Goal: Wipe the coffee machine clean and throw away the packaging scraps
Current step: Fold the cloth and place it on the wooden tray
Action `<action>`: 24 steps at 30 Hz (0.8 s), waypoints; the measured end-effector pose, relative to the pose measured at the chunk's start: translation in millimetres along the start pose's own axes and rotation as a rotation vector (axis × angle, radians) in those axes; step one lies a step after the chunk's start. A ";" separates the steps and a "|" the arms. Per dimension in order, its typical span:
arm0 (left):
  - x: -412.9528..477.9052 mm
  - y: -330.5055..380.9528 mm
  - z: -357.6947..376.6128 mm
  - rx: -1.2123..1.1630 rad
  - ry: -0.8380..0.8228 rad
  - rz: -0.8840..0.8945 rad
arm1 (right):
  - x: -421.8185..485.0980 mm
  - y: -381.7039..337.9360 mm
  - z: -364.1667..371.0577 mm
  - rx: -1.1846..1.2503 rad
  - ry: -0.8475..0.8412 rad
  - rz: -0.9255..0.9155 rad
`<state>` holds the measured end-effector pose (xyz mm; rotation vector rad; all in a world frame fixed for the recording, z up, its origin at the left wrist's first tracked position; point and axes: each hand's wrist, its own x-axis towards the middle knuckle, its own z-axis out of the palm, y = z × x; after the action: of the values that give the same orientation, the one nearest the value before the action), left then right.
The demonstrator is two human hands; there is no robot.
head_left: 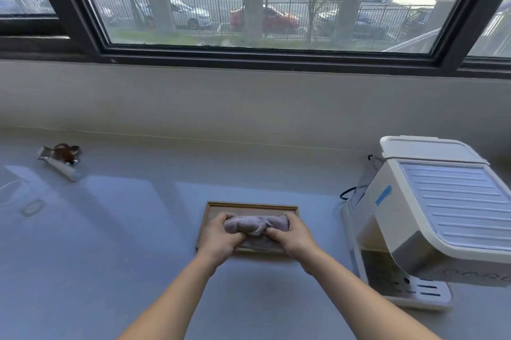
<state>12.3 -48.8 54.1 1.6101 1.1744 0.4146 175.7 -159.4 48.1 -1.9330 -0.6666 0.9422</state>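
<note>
Lilac-grey terry cloth (255,225), one piece, bunched into a roll, lies across the one wooden tray (250,206) that sits at the middle of the grey countertop (124,229), toward its near edge. Your left hand (221,238) closes over the roll's left end and your right hand (290,236) over its right end; both sets of fingers curl tightly round the fabric, thumbs in front. More of the same cloth shows flat on the tray beneath the roll, between your wrists. The tray holds nothing else that can be seen.

One cream and silver coffee machine (431,218) stands at the counter's right edge, well apart from the tray; a strip of blue tape (383,195) is stuck on its left side, and a dark cord (347,192) loops behind it. Packaging scraps (59,158), a small cluster of white, silvery and brown pieces whose count cannot be told, lie near the counter's far left corner. One faint clear ring (33,207) rests by the left edge.
</note>
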 end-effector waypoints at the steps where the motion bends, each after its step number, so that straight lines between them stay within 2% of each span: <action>1: 2.5 0.4 2.6 -0.005 0.014 -0.021 | 4.5 1.4 -0.7 -0.016 -0.003 0.010; 5: 12.3 -3.8 8.2 -0.007 0.031 -0.075 | 16.3 4.4 2.0 -0.017 -0.002 0.050; 10: 36.7 -9.0 9.8 0.019 0.024 -0.076 | 30.4 4.9 11.8 -0.082 0.091 0.032; 15: 65.6 -10.7 5.4 0.164 -0.003 -0.022 | 41.9 0.9 27.5 -0.169 0.153 0.010; 20: 82.0 -22.5 5.7 0.228 -0.044 -0.040 | 53.7 3.7 41.3 -0.225 0.149 0.022; 24: 80.3 -26.9 8.8 0.456 -0.013 0.058 | 58.3 14.3 44.8 -0.338 0.175 -0.043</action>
<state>42.7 13.2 4.4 2.0369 1.2763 0.1772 173.8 -102.4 -0.4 -2.2572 -0.7999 0.6538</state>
